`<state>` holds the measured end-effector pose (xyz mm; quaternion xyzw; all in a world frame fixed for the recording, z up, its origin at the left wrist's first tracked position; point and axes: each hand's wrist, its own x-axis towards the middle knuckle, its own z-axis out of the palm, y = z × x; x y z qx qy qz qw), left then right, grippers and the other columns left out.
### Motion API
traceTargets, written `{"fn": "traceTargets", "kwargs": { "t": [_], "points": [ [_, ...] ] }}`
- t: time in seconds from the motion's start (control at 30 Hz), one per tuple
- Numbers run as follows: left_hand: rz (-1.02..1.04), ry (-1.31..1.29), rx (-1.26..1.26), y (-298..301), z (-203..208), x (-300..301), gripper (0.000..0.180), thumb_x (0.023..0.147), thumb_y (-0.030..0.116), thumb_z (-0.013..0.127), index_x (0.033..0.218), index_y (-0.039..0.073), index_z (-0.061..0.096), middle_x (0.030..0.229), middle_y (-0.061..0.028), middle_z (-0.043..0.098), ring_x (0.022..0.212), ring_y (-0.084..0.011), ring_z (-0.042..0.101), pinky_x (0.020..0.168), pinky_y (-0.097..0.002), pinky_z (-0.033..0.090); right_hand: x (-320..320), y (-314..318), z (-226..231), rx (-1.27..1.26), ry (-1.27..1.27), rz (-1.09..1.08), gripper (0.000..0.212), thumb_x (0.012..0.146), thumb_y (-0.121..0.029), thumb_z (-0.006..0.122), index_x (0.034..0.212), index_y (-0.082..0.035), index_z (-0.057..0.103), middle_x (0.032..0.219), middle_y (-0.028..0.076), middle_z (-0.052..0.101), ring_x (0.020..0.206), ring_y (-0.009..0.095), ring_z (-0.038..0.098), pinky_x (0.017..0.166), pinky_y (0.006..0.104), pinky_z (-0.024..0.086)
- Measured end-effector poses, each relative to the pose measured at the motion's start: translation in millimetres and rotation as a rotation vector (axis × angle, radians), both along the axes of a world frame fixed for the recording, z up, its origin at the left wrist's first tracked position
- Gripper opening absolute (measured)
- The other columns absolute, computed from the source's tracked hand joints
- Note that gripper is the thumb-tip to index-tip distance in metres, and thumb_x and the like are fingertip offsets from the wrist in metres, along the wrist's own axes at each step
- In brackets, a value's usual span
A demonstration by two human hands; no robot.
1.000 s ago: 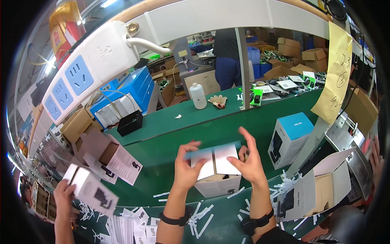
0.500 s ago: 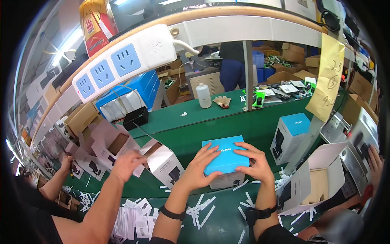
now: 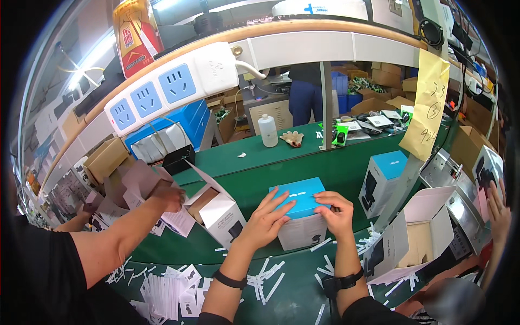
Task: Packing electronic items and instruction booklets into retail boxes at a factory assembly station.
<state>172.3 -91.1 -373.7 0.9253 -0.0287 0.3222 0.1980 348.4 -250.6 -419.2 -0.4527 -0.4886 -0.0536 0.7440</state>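
Observation:
A white box with a blue lid [image 3: 303, 190] stands upright on the green bench in front of me. My left hand [image 3: 264, 221] lies over its left side, fingers reaching across the lid and thumb near the front edge. My right hand [image 3: 337, 213] grips the right side, fingers bent over the lid's edge and thumb at the upper corner. The lid appears closed, and the front face shows between my hands. Just left of my left hand stands a white carton [image 3: 223, 218] with its top flap up.
At left, a co-worker's hand [image 3: 171, 198] reaches over open cartons. Another blue-topped box [image 3: 381, 183] and an open white carton [image 3: 414, 238] stand at right. Another person's hand [image 3: 496, 208] touches a box there. Paper strips [image 3: 265, 277] and leaflets [image 3: 162, 292] litter the near bench.
My fingers have shifted slightly on the lid, and more of the box's front shows. The co-worker's hand at left has moved off the white carton to the open cartons farther left.

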Motion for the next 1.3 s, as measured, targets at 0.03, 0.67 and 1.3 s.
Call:
{"fn": "traceTargets", "kwargs": {
  "t": [0.03,0.67,1.3],
  "points": [
    [0.013,-0.006,0.047,-4,2,2,0.045,0.087,0.02,0.073,0.131,0.01,0.066,0.146,-0.014,0.055,0.142,-0.0409,0.041,0.113,-0.0504,0.039,4,-2,-3,0.016,0.0,-0.015,0.02,0.076,0.006,0.078,0.096,0.005,0.073,0.106,0.018,0.072,0.099,0.023,0.069,0.08,0.0311,0.056],
    [0.316,-0.349,0.24,-60,-47,23,0.04,0.082,0.02,0.079,0.115,0.0,0.071,0.117,-0.0145,0.071,0.113,-0.0333,0.066,0.104,-0.0537,0.046,-4,-26,-29,-0.091,-0.339,-0.487,0.037,0.072,-0.019,0.087,0.1,0.0,0.074,0.11,0.015,0.073,0.091,0.027,0.07,0.076,0.0323,0.055],
    [-0.361,-0.364,-0.932,-100,34,-44,0.038,0.103,0.019,0.05,0.13,-0.005,0.06,0.143,-0.0237,0.055,0.136,-0.0393,0.049,0.115,-0.0492,0.037,25,-46,-28,-0.138,-0.016,-0.381,0.022,0.083,0.004,0.073,0.105,0.001,0.072,0.117,0.012,0.067,0.071,0.01,0.056,0.06,0.0224,0.043]
  ]
}}
